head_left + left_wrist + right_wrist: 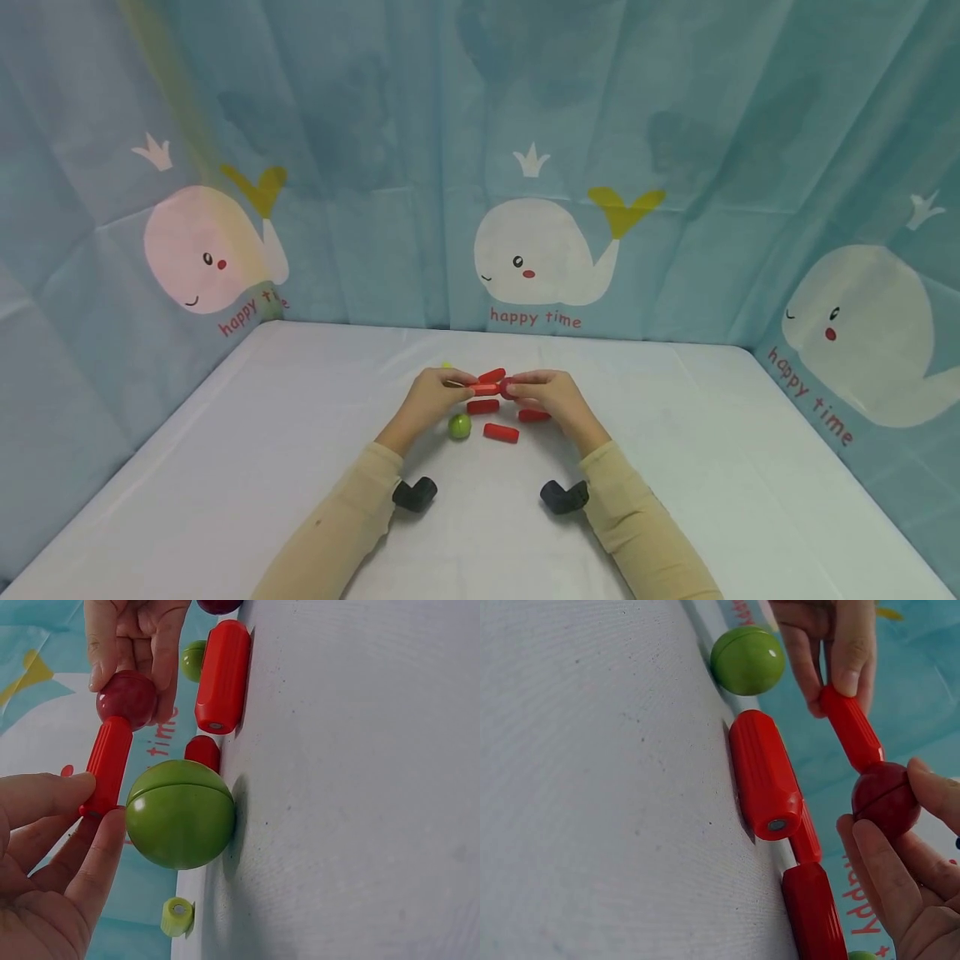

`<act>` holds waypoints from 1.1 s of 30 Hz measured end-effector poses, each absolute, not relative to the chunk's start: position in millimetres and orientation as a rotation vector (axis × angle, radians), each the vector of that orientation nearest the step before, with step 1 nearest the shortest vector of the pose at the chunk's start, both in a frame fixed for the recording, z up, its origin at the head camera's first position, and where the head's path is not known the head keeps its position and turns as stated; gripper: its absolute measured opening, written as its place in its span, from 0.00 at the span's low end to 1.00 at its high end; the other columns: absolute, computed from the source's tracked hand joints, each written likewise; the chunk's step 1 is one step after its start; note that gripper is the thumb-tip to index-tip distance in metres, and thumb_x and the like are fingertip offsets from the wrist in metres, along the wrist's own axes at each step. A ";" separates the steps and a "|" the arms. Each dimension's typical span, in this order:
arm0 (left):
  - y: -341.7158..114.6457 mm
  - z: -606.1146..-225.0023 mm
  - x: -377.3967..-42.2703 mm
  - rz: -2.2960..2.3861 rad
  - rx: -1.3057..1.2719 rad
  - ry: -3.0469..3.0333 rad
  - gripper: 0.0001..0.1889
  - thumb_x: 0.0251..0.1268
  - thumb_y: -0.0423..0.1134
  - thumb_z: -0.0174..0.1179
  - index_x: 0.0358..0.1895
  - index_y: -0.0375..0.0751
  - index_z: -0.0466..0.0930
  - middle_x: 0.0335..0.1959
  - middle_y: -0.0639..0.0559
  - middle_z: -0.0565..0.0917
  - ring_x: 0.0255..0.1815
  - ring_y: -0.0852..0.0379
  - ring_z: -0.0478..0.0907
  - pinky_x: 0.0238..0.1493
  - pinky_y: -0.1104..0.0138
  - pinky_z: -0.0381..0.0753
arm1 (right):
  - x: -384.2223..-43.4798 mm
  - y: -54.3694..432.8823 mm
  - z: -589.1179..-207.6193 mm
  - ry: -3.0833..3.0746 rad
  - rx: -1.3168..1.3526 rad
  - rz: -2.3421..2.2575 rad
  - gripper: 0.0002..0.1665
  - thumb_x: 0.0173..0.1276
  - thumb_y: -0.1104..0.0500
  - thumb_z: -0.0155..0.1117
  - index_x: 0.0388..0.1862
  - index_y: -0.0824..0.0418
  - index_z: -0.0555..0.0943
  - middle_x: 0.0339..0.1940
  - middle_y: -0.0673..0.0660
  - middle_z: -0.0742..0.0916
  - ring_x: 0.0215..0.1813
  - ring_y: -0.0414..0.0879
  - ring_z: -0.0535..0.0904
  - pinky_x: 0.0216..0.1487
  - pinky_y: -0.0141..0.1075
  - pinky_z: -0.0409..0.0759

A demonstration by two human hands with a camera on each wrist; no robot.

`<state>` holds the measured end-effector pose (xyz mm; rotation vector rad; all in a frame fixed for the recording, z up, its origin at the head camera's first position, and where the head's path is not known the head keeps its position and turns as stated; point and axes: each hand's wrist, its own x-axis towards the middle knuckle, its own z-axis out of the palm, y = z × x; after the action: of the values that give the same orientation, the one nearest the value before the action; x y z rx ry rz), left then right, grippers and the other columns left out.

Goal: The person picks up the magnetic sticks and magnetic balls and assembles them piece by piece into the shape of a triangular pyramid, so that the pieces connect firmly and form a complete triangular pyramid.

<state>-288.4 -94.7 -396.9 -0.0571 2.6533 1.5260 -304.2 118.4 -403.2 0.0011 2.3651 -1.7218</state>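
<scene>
Thumb and fingers of my left hand [433, 398] pinch one end of a red magnetic rod [109, 763]. A dark red ball [886, 799] is pinched in the fingertips of my right hand [557, 398]. The rod's far end touches the ball, and both are held above the table between the hands. Beneath them lie several more red rods [501, 432], one showing a metal disc in its end in the right wrist view. A green ball [180, 816] with a seam rests on the table close to my left hand.
A short yellow-green rod [177, 917] lies farther left. Another dark red ball [219, 604] and a second green ball [192, 661] show partly in the left wrist view. The white table [225, 433] ends at a blue whale-print curtain [375, 250].
</scene>
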 end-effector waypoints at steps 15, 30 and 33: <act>-101.5 -400.1 -290.0 1.520 -0.036 2.635 0.12 0.65 0.42 0.66 0.50 0.49 0.87 0.52 0.50 0.85 0.56 0.50 0.78 0.60 0.51 0.78 | -305.7 120.6 -404.4 2.349 -0.004 -1.740 0.26 0.62 0.46 0.73 0.54 0.58 0.85 0.50 0.56 0.90 0.51 0.49 0.87 0.59 0.43 0.82; -118.7 -399.5 -295.5 1.445 0.006 2.638 0.17 0.61 0.45 0.69 0.52 0.47 0.85 0.51 0.51 0.86 0.57 0.49 0.79 0.63 0.47 0.75 | -307.8 124.2 -402.2 2.369 0.039 -1.737 0.26 0.61 0.46 0.73 0.55 0.57 0.85 0.50 0.57 0.90 0.51 0.48 0.87 0.57 0.43 0.83; -120.7 -400.1 -294.5 1.444 0.002 2.615 0.17 0.61 0.45 0.68 0.53 0.47 0.84 0.51 0.52 0.86 0.56 0.50 0.79 0.63 0.47 0.75 | -308.2 125.6 -401.0 2.387 0.084 -1.721 0.26 0.61 0.44 0.73 0.55 0.55 0.85 0.50 0.56 0.90 0.51 0.48 0.87 0.58 0.44 0.82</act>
<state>-294.5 -120.7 -400.1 0.0020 2.6155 1.4439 -308.2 125.6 -401.0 0.0845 2.3868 -1.7214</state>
